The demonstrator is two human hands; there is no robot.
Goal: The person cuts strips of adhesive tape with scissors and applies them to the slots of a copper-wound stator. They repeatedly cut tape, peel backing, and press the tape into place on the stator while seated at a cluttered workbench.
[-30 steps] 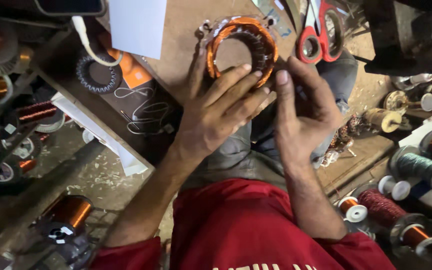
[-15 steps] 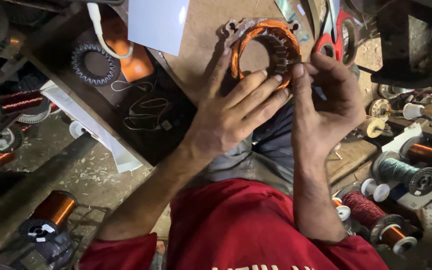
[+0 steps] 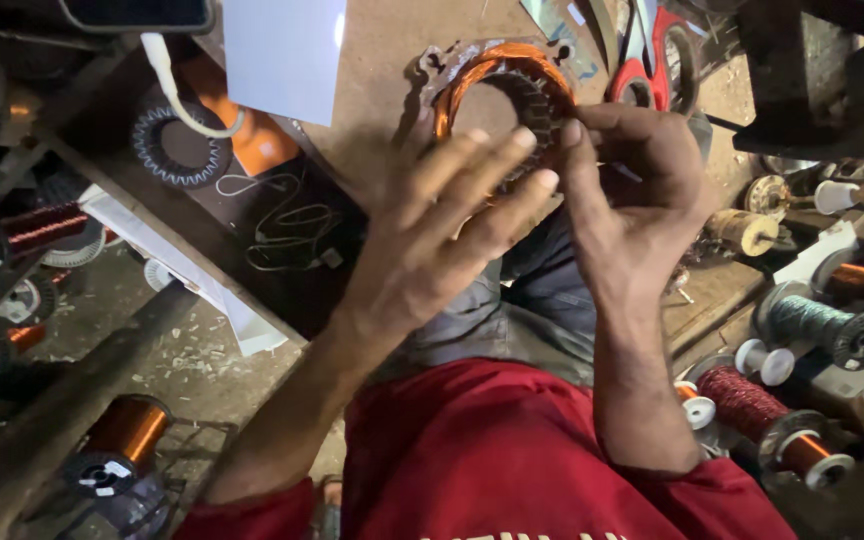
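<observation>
A round motor stator (image 3: 497, 88) with copper windings rests on the brown work surface (image 3: 382, 60) in front of me. My left hand (image 3: 442, 235) lies over its near rim, fingers spread and pressing on the coil. My right hand (image 3: 632, 200) grips the stator's right side, thumb against the winding. My palms hide the near half of the ring.
Red-handled scissors (image 3: 642, 60) lie just right of the stator. A white sheet (image 3: 282, 50) and a toothed black ring (image 3: 177, 145) sit at left. Spools of copper wire (image 3: 127, 430) and thread (image 3: 832, 330) stand on both sides.
Both hands stay on the stator. The whole scene has shifted a little to the right in view as my head moved; the fingers have barely changed place on the coil.
</observation>
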